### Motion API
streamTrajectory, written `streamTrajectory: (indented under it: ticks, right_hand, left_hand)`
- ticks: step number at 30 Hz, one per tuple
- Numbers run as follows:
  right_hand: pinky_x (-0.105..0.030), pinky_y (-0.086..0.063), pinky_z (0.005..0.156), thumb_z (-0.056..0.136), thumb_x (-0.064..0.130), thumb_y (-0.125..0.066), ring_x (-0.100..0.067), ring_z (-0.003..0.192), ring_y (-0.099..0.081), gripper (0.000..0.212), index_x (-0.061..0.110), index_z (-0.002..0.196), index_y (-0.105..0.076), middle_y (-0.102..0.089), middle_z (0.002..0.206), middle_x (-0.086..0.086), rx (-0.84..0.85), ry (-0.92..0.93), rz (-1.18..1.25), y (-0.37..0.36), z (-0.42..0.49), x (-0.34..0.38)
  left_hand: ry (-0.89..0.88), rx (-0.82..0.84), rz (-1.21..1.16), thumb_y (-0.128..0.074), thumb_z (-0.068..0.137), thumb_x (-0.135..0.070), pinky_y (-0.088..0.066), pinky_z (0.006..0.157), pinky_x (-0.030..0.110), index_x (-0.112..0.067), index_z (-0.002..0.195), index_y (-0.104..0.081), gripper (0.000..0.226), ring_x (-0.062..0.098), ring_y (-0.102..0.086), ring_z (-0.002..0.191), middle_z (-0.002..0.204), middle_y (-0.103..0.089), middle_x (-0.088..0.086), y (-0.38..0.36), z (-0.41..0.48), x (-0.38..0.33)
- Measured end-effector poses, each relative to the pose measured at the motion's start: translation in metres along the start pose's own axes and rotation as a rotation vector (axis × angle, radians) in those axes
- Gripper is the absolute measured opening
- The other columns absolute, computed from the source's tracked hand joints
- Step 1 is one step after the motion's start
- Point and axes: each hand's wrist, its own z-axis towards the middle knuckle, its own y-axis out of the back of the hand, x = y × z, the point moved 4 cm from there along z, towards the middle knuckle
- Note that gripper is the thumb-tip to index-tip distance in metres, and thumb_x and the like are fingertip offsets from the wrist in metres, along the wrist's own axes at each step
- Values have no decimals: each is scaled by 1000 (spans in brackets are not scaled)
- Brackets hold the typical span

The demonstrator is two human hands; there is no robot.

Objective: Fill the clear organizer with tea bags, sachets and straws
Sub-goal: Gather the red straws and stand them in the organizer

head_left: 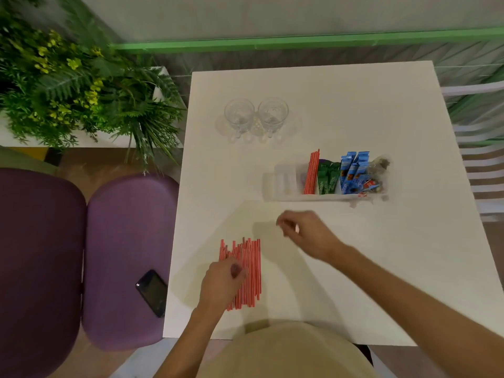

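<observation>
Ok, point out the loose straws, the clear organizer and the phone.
loose straws (253, 267): head view, bare middle of the pile.
clear organizer (281, 183): head view, its empty left compartment.
phone (152, 293): head view, centre of its screen.

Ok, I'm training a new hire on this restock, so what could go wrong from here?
The loose straws under the left hand are round and unevenly piled; a hasty grab could roll some off the table. The clear organizer looks light, so pushing a bunch in beside the stored straws might shove it or knock out the green sachets.
</observation>
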Motion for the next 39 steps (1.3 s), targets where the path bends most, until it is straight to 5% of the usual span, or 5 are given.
streamTrajectory:
  ticks: [4,7,11,20,39]
  right_hand:
    - [-32,-52,76,92,17,-55,-20,78,-66,15,13,98,-68,-70,83,-1,219,-266,120,-74,-30,-17]
    - [-26,-48,79,93,20,-54,-18,88,-62,23,10,109,-65,-68,99,-5,286,-380,115,-103,-43,-24]
    - [-21,-45,75,92,15,-53,-16,86,-61,22,8,110,-64,-61,91,1,260,-452,171,-110,-44,-28]
    - [-20,-49,69,89,8,-53,-13,74,-64,10,15,92,-60,-65,80,-1,275,-475,230,-109,-41,-34]
    - [-32,-57,80,89,10,-54,-15,76,-68,11,12,91,-65,-69,83,-5,245,-513,329,-110,-41,-40]
  left_hand:
    - [60,9,93,-69,83,-47,-40,52,21,-23,82,-55,27,6,-57,60,69,-61,-8,-5,3,-1]
    - [61,30,173,-69,82,-48,-48,57,26,-20,81,-54,31,11,-59,64,72,-61,-6,-9,5,-3]
    - [45,57,218,-67,84,-46,-51,64,30,-22,81,-48,31,17,-63,71,78,-62,-4,-14,5,-7]
    - [42,40,225,-64,87,-41,-49,59,26,-23,80,-45,27,14,-59,65,74,-59,-6,-17,1,-10]
    - [20,90,183,-55,89,-30,-36,48,19,-24,75,-46,18,6,-52,53,66,-55,-8,-19,-1,-6]
